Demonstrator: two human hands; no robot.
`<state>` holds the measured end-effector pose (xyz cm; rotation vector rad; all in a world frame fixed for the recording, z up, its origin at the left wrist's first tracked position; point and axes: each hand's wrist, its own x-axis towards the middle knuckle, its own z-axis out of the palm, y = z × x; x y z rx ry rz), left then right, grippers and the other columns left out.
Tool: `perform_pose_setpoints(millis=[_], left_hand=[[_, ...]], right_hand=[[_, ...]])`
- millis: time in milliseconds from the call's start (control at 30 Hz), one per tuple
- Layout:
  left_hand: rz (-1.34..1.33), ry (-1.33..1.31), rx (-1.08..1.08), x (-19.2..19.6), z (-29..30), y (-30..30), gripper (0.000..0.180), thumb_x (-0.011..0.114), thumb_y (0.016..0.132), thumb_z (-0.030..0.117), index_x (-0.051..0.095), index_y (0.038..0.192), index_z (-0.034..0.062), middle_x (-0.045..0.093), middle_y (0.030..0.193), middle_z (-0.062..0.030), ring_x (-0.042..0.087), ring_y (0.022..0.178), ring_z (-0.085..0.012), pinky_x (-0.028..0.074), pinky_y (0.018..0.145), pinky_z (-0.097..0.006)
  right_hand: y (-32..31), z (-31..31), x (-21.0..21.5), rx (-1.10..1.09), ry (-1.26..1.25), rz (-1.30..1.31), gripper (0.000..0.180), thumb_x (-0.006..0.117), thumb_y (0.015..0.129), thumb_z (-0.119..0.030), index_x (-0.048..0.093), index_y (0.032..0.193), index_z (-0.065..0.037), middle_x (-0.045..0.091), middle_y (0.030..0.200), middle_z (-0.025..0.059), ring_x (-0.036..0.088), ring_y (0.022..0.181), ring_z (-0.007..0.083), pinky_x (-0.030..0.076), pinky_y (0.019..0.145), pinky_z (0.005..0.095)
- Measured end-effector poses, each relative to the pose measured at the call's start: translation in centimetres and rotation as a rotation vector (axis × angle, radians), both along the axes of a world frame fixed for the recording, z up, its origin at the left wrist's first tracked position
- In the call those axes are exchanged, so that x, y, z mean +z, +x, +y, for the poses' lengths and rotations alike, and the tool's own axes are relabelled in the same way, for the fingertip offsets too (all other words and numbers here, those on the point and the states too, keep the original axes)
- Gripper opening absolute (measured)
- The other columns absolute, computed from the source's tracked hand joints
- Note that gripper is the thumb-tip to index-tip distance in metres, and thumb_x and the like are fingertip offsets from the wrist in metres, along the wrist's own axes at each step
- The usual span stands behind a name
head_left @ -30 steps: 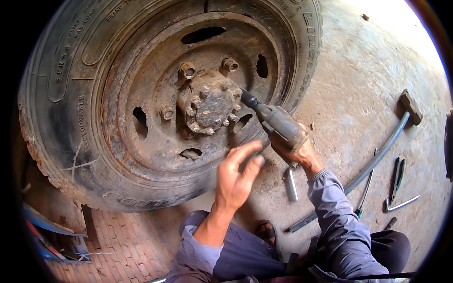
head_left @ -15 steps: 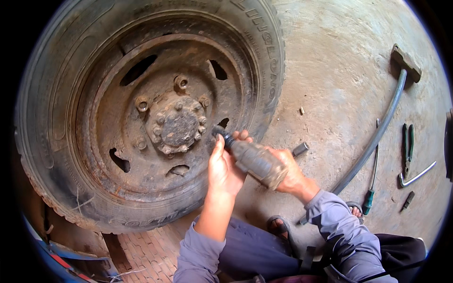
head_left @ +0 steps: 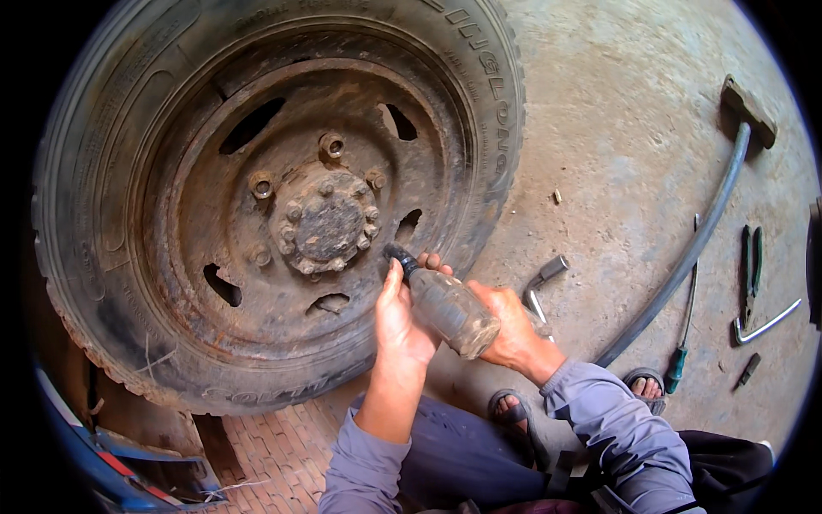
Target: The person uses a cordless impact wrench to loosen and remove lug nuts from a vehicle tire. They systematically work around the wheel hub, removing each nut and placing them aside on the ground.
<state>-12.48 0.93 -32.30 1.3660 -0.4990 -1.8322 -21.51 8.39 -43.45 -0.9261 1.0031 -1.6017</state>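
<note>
A dusty grey impact wrench (head_left: 452,313) is held in front of the truck wheel (head_left: 205,171), its black socket end (head_left: 400,255) pointing up and left toward the hub (head_left: 325,224). My left hand (head_left: 402,324) cradles the front of the tool, thumb beside the socket end and fingertips showing on the far side. Behind the body, my right hand (head_left: 518,332) is closed round the handle, which is mostly hidden. Rusty nuts or studs surround the hub, including an upper nut (head_left: 332,146) and a left nut (head_left: 261,184). The tool appears apart from these upper nuts.
To the right, a sledgehammer (head_left: 747,111) with a long bent handle lies on the concrete floor. Near it are a screwdriver (head_left: 676,368), pliers (head_left: 752,265), an L-shaped bar (head_left: 771,321) and a small dark piece (head_left: 747,370). A socket wrench (head_left: 552,267) lies beside my right hand.
The impact wrench's rear end has swung slightly left and down, with both hands still on it. More of the socket wrench on the floor shows. The whole view has shifted a little.
</note>
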Motion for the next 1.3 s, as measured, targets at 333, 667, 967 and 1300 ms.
perform_pose_setpoints(millis=[333,667,967,1300], left_hand=[[-0.013,0.04,0.077,0.4,0.4,0.8,0.043,0.049,0.102,0.043,0.057,0.114,0.0019,0.067,0.105,-0.0101,0.063,0.101,-0.0283,0.052,0.092,-0.043],[-0.051,0.038,0.034,0.4,-1.4,2.2,0.042,0.058,0.099,0.041,0.056,0.118,0.0028,0.068,0.107,-0.0115,0.065,0.102,-0.0291,0.051,0.096,-0.045],[-0.011,-0.026,0.021,0.7,-2.1,1.7,0.034,0.059,0.098,0.039,0.062,0.102,0.005,0.07,0.11,-0.0132,0.064,0.102,-0.027,0.05,0.097,-0.045],[0.114,-0.055,-0.043,-0.2,-4.0,2.4,0.034,0.054,0.1,0.038,0.06,0.106,0.0043,0.069,0.11,-0.0151,0.063,0.103,-0.0277,0.046,0.101,-0.042]], right_hand=[[-1.3,0.5,2.5,0.065,0.04,0.227,0.036,0.081,0.07,-0.022,0.057,0.088,-0.002,0.066,0.08,0.0208,0.069,0.08,0.038,0.054,0.068,0.0385],[-0.1,0.1,3.2,0.068,0.019,0.357,0.032,0.076,0.077,-0.011,0.068,0.108,-0.004,0.072,0.095,0.011,0.07,0.085,0.0252,0.055,0.076,0.0336],[0.2,-1.0,3.4,0.06,-0.014,0.35,0.032,0.075,0.08,-0.013,0.069,0.111,-0.01,0.072,0.1,0.0076,0.07,0.087,0.0243,0.055,0.079,0.0348],[-0.6,-2.8,3.9,0.043,-0.042,0.477,0.032,0.077,0.081,-0.008,0.068,0.111,-0.003,0.074,0.099,0.0087,0.069,0.089,0.0152,0.054,0.081,0.0297]])
